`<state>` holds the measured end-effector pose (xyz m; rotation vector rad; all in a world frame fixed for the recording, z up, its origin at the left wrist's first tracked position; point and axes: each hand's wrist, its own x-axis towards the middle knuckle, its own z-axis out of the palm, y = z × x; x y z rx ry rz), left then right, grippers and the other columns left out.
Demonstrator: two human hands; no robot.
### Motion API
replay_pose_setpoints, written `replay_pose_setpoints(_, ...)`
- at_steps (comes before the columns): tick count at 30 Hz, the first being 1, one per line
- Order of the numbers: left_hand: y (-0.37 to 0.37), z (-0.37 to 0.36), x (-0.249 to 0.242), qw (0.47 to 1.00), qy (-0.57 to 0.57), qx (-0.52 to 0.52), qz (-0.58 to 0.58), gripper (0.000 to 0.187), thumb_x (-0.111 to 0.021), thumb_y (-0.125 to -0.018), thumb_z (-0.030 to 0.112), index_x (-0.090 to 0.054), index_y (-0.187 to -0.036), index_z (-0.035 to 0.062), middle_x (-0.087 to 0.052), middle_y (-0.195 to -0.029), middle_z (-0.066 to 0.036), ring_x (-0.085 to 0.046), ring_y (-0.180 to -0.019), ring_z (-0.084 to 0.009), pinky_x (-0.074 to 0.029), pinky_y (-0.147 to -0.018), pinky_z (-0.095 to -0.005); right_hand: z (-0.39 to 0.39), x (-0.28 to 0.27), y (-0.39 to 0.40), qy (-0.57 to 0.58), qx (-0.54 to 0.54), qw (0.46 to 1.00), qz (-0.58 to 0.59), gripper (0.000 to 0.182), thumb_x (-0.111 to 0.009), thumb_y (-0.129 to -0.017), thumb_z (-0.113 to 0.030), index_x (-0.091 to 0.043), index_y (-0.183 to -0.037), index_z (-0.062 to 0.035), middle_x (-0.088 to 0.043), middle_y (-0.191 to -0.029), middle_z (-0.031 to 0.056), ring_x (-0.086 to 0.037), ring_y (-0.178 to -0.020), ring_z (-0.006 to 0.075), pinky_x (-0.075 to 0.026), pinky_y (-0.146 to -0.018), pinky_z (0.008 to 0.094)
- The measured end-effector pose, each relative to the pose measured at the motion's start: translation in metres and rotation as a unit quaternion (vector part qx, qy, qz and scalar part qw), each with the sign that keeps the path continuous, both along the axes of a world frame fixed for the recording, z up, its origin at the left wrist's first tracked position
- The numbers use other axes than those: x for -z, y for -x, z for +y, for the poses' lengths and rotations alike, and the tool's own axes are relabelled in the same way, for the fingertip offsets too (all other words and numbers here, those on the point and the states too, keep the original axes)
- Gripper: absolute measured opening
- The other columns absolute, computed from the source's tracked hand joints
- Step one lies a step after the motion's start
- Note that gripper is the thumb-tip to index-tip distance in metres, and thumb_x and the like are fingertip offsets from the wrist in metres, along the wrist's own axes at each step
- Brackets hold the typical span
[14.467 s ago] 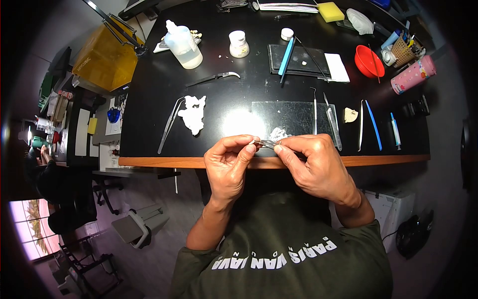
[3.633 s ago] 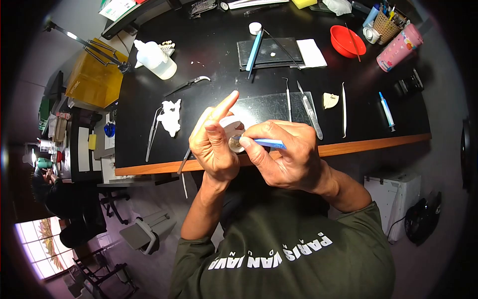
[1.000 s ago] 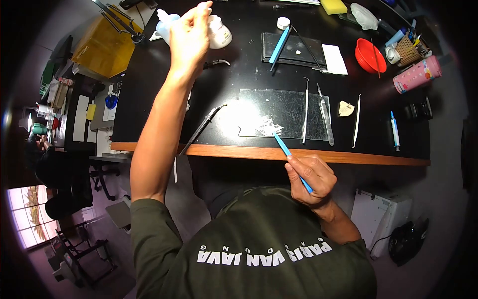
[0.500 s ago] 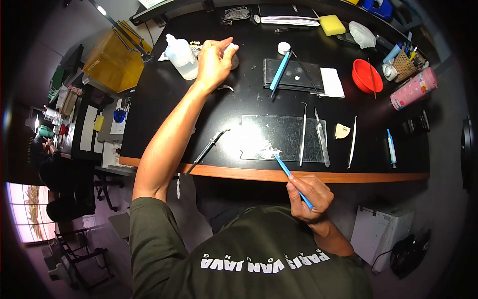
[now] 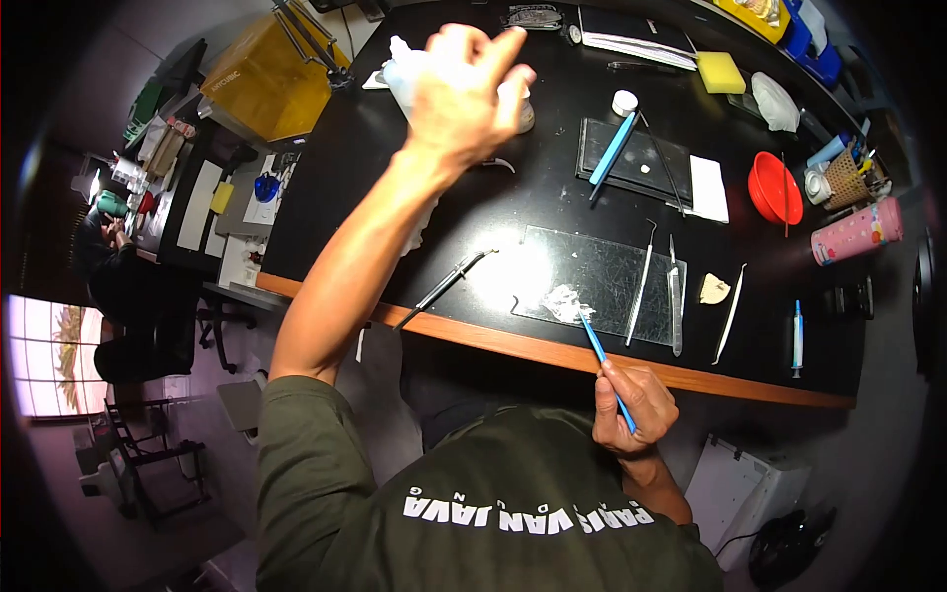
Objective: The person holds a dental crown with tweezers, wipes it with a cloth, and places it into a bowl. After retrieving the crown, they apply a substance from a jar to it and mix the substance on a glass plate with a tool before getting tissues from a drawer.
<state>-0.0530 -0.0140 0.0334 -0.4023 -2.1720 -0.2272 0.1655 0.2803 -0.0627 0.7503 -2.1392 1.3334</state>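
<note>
My right hand (image 5: 636, 403) grips a slim blue spatula (image 5: 596, 342) close to the table's front edge. The spatula's tip rests in white paste (image 5: 566, 304) smeared on a glass slab (image 5: 612, 259). At the back left, my left hand (image 5: 469, 94) is blurred, with a gap showing between thumb and forefinger. It overlaps a translucent squeeze bottle (image 5: 400, 77) and a small jar (image 5: 527, 116), partly hiding both. A thin metal probe (image 5: 640, 286) and a metal scalpel-like tool (image 5: 676, 306) lie across the slab's right part.
A black-handled tool (image 5: 441, 292) lies left of the slab. Behind it, a blue tweezer-like tool (image 5: 614, 153) leans on a black block (image 5: 671, 163). Rightward are a cream piece (image 5: 714, 288), curved tool (image 5: 731, 314), blue syringe (image 5: 798, 338), red bowl (image 5: 766, 189) and pink bottle (image 5: 856, 233).
The view has shifted, so the table things appear farther right. My left hand has moved and looks larger and blurred over the jar. My right hand keeps the blue spatula in the paste.
</note>
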Motion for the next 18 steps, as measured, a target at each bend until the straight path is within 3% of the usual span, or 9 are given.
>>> replay_pose_setpoints(2,0.014,-0.038,-0.015,0.989,0.003,0.013,0.147,0.033,-0.080,-0.089,0.023,-0.079,-0.120,0.0103,-0.068,-0.103,-0.015,-0.065,-0.096,-0.0309,-0.054,-0.089,-0.0428,-0.001,0.001,-0.002,0.007,0.005,1.000,-0.001,0.025,-0.078,-0.086,0.003,-0.079,-0.111,0.0017,-0.072,-0.082,0.0128,-0.068,-0.064,0.0243,-0.054,-0.060,0.0334)
replay_pose_setpoints(4,0.023,-0.075,-0.012,0.983,-0.136,-0.079,0.094,0.042,-0.079,-0.092,0.025,-0.074,-0.130,0.0076,-0.072,-0.111,-0.014,-0.067,-0.104,-0.0279,-0.054,-0.095,-0.0386,-0.001,0.001,0.000,0.018,0.005,1.000,-0.003,0.025,-0.078,-0.086,0.003,-0.079,-0.111,0.0018,-0.072,-0.082,0.0128,-0.069,-0.064,0.0247,-0.054,-0.060,0.0333)
replay_pose_setpoints(6,0.043,-0.100,0.004,0.964,-0.263,-0.029,0.008,0.050,-0.074,-0.099,0.028,-0.065,-0.141,0.0028,-0.074,-0.125,-0.014,-0.067,-0.117,-0.0247,-0.053,-0.102,-0.0357,0.000,-0.003,0.001,0.011,-0.002,1.000,-0.002,0.025,-0.076,-0.086,0.004,-0.078,-0.111,0.0023,-0.073,-0.083,0.0128,-0.070,-0.065,0.0244,-0.055,-0.060,0.0331)
replay_pose_setpoints(7,0.041,-0.103,0.006,0.941,-0.321,0.033,-0.100,0.052,-0.064,-0.108,0.031,-0.056,-0.149,-0.0012,-0.072,-0.135,-0.016,-0.065,-0.124,-0.0230,-0.051,-0.107,-0.0353,0.000,-0.003,0.002,0.010,-0.001,1.000,0.003,0.026,-0.076,-0.086,0.004,-0.078,-0.112,0.0025,-0.073,-0.083,0.0127,-0.070,-0.065,0.0245,-0.056,-0.060,0.0332)
replay_pose_setpoints(8,0.052,-0.115,0.015,0.924,-0.346,0.094,-0.134,0.041,-0.058,-0.110,0.030,-0.067,-0.137,0.0002,-0.077,-0.124,-0.015,-0.071,-0.113,-0.0202,-0.054,-0.101,-0.0339,0.000,-0.004,0.003,0.009,0.000,1.000,0.010,0.026,-0.076,-0.087,0.005,-0.078,-0.112,0.0027,-0.073,-0.083,0.0127,-0.070,-0.066,0.0245,-0.056,-0.061,0.0333)
replay_pose_setpoints(11,0.051,-0.109,0.026,0.905,-0.370,0.135,-0.164,0.035,-0.053,-0.114,0.027,-0.074,-0.122,0.0006,-0.080,-0.116,-0.011,-0.072,-0.105,-0.0152,-0.055,-0.095,-0.0302,0.000,-0.002,0.001,0.009,0.006,1.000,-0.001,0.026,-0.077,-0.087,0.004,-0.078,-0.113,0.0030,-0.073,-0.084,0.0127,-0.071,-0.067,0.0245,-0.057,-0.061,0.0328)
replay_pose_setpoints(12,0.052,-0.107,0.027,0.892,-0.393,0.154,-0.163,0.032,-0.056,-0.112,0.026,-0.075,-0.116,0.0006,-0.080,-0.112,-0.011,-0.073,-0.104,-0.0146,-0.056,-0.095,-0.0298,0.000,-0.002,0.001,0.009,0.008,1.000,-0.001,0.025,-0.077,-0.087,0.004,-0.078,-0.113,0.0030,-0.073,-0.084,0.0127,-0.071,-0.067,0.0245,-0.057,-0.061,0.0327)
replay_pose_setpoints(17,0.060,-0.098,0.037,0.892,-0.421,0.142,-0.079,0.028,-0.064,-0.109,0.024,-0.075,-0.108,-0.0014,-0.081,-0.104,-0.013,-0.077,-0.092,-0.0167,-0.060,-0.088,-0.0318,-0.002,-0.001,0.004,0.010,0.015,1.000,0.003,0.025,-0.076,-0.088,0.003,-0.078,-0.113,0.0029,-0.074,-0.083,0.0131,-0.071,-0.066,0.0239,-0.056,-0.061,0.0329)
replay_pose_setpoints(18,0.061,-0.098,0.039,0.913,-0.377,0.141,-0.061,0.030,-0.059,-0.111,0.025,-0.071,-0.109,-0.0021,-0.080,-0.102,-0.015,-0.077,-0.085,-0.0191,-0.061,-0.080,-0.0333,-0.001,-0.001,0.002,0.005,0.014,1.000,-0.001,0.025,-0.076,-0.088,0.003,-0.078,-0.113,0.0030,-0.074,-0.083,0.0133,-0.071,-0.066,0.0239,-0.056,-0.060,0.0328)
